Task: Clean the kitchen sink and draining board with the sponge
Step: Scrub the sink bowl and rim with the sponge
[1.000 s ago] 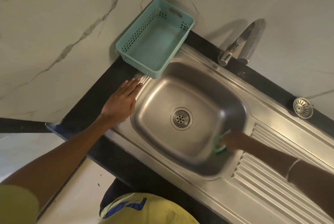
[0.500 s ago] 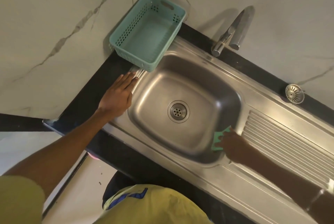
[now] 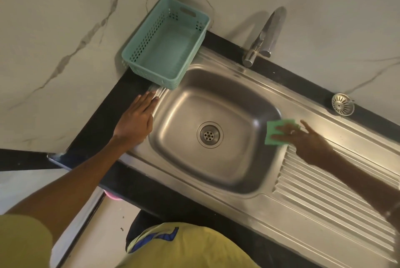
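Fingers of right hand straight, pressing sponge on sink rim.

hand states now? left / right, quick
Left hand: open, flat on the sink rim, holding nothing.
Right hand: open, straight fingers pressing the green sponge at the basin's right edge.

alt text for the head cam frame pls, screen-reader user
A person's right hand presses a green sponge flat on the steel sink rim beside the ribbed draining board, while the left hand rests flat on the opposite rim. A teal basket, tap and loose strainer sit behind.
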